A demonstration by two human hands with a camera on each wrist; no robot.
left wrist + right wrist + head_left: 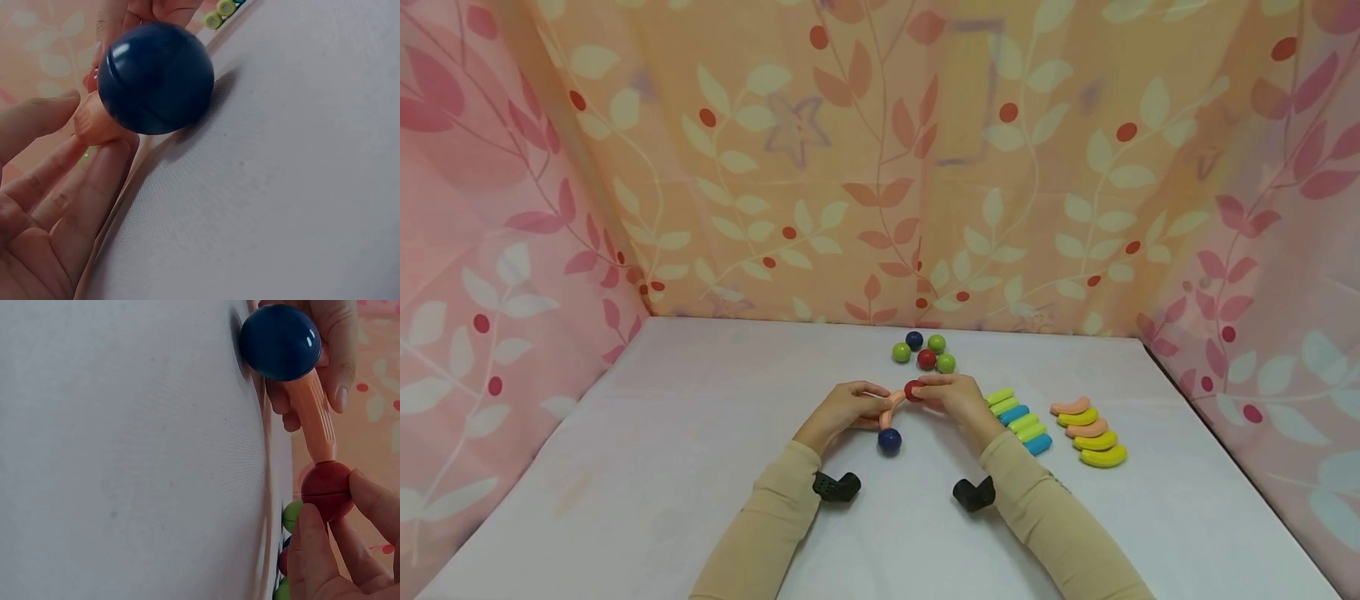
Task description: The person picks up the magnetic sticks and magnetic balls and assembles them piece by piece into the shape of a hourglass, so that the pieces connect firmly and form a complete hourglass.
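Note:
Near the middle of the table, a curved orange rod (889, 410) joins a dark blue ball (890, 442) at its near end to a red ball (913, 391) at its far end. My left hand (847, 408) holds the rod from the left, its thumb and fingers about the orange piece (99, 122) just behind the blue ball (156, 78). From the other side my right hand (957, 402) pinches the red ball (327, 487) between thumb and fingers, as the right wrist view shows. The blue ball hangs low over the white cloth.
Behind the hands lie loose balls, among them a red ball (927, 359) and a green ball (901, 352). Right of my right forearm, short green and blue rods (1028, 422) line up beside curved yellow and orange rods (1090, 428). Patterned curtains (880, 167) enclose the table.

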